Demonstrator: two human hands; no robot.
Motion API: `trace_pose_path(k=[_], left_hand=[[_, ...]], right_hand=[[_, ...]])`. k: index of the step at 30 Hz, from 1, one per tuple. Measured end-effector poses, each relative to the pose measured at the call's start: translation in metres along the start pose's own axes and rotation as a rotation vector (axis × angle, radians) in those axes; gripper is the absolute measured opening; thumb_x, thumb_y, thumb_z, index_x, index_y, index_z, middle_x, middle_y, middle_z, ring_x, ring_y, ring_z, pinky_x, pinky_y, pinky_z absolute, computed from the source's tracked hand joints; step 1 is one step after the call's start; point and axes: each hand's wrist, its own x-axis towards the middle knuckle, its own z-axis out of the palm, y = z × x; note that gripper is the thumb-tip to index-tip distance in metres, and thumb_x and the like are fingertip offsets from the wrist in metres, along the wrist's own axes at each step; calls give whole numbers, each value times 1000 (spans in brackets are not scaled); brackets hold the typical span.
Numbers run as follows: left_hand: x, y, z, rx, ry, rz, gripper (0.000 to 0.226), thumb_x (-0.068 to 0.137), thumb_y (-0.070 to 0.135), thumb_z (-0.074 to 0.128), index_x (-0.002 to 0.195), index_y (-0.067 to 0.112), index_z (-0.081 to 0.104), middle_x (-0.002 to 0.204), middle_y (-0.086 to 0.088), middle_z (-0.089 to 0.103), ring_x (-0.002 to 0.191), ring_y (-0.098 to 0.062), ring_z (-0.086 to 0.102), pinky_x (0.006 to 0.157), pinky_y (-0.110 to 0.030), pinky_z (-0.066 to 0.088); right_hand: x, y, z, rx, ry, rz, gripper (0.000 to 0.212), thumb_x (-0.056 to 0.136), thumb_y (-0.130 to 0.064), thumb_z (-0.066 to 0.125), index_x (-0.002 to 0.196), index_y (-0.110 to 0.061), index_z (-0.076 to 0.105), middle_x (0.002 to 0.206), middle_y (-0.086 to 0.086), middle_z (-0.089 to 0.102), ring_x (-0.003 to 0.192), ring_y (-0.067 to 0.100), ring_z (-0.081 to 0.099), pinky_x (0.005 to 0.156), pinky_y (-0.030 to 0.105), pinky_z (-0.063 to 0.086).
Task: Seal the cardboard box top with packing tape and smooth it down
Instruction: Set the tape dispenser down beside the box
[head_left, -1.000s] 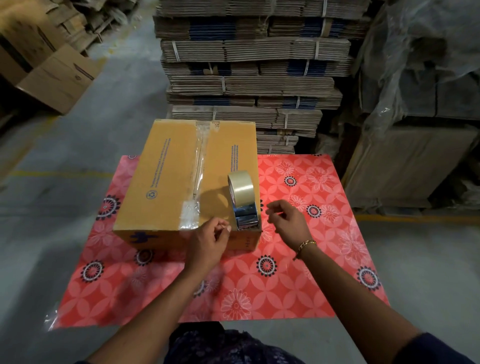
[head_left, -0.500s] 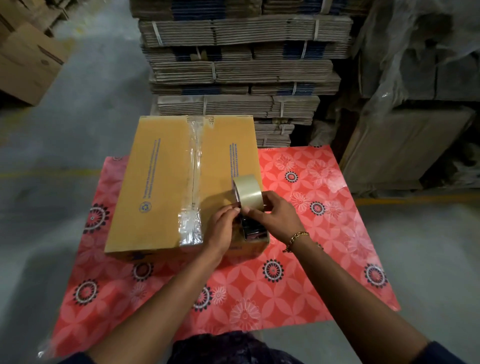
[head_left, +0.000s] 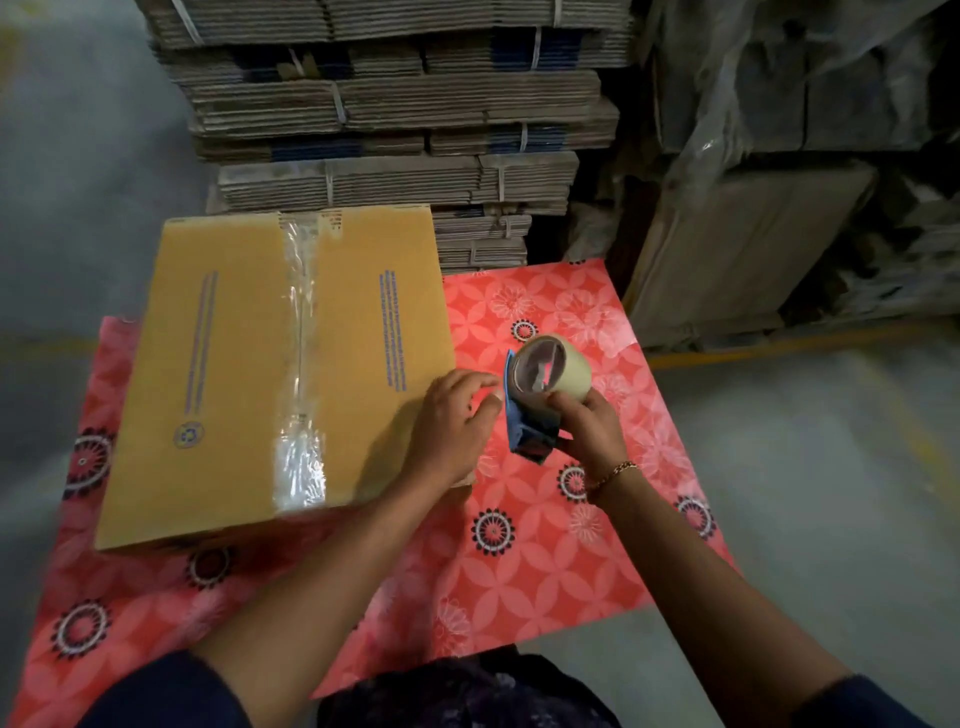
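A closed yellow-brown cardboard box (head_left: 228, 374) with blue print lines on its flaps lies flat on a red plastic sheet with white and dark flower patterns (head_left: 519, 561) spread over a grey concrete floor (head_left: 810, 467). A strip of clear, wrinkled packing tape (head_left: 300, 364) runs along the middle seam of the box top from the far edge to the near edge, where it looks crumpled and shiny. The right hand (head_left: 592, 426) grips a blue-handled tape dispenser holding a roll of pale beige tape (head_left: 545, 387), held in the air just off the right edge of the box, above the red sheet. The left hand (head_left: 452, 431) is over the near right corner of the box, fingers half curled and reaching to the dispenser's blue side; whether the fingertips pinch the tape end cannot be told. A gold bracelet (head_left: 610, 474) circles the right wrist. Behind the box stand strapped stacks of flattened grey cardboard (head_left: 395, 130), and at right a plastic-wrapped pile of goods (head_left: 789, 104)
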Motion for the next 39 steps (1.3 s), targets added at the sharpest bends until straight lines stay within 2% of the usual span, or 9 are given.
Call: trace_pose_path(k=[4,8,14,18,23,26,28,31,39], left_hand=[[6,-13,17,528,52,161,31,92,46,52,105,25,71,112,8,69,121,-20,58,98,-42,41],[1,-16,27,813,-26,174,33,94,52,47,97,27,69,107,10,70,119,-15,58,105,-42,30],[2,-12,29,852,38,162,31,94,49,50,88,25,68,98,10,69,112,-13,60,101,-40,30],[1,-9,28,840,17,136,33,95,50,48,87,26,68,98,11,68,114,-12,58,101,-40,31],[1,-9,28,837,7,113,32,96,50,49,87,26,68,98,12,68,115,-12,58,103,-40,29],[1,-8,28,846,6,106,33,96,50,49,85,26,68,97,11,68,114,-12,58,104,-40,29],[1,-8,28,841,15,113,33,95,50,50,84,25,69,95,11,68,113,-12,59,103,-40,29],[1,-8,28,825,17,127,33,95,49,50,81,24,68,93,10,68,110,-14,60,102,-41,29],[2,-10,29,795,37,148,33,93,48,51,75,24,65,87,11,66,106,-13,59,100,-41,30]], right_hand=[[34,18,-38,78,26,121,56,75,-31,63,126,-9,55,122,21,66,93,30,67,55,32,56],[71,30,-60,134,51,229,38,84,-24,62,121,-13,58,116,18,65,93,32,65,59,34,56],[114,46,-73,213,54,310,40,91,-16,57,128,-5,51,111,15,62,95,34,66,57,34,59],[123,49,-76,245,66,325,37,89,-10,57,125,-3,54,81,9,59,61,17,68,48,29,55],[125,53,-80,82,74,312,23,77,-16,65,99,-10,62,75,6,58,60,13,55,48,20,42],[130,60,-84,-32,96,284,51,68,-23,71,113,-1,59,81,12,63,47,8,55,40,18,40],[134,67,-87,-117,111,265,67,58,-32,73,117,-5,62,90,13,70,60,15,62,50,25,49],[134,72,-90,-189,123,256,54,58,-34,75,106,-9,71,93,13,75,77,24,67,71,40,58],[118,60,-95,-301,113,211,25,85,-24,70,104,-8,69,83,6,67,73,22,61,59,27,45]])
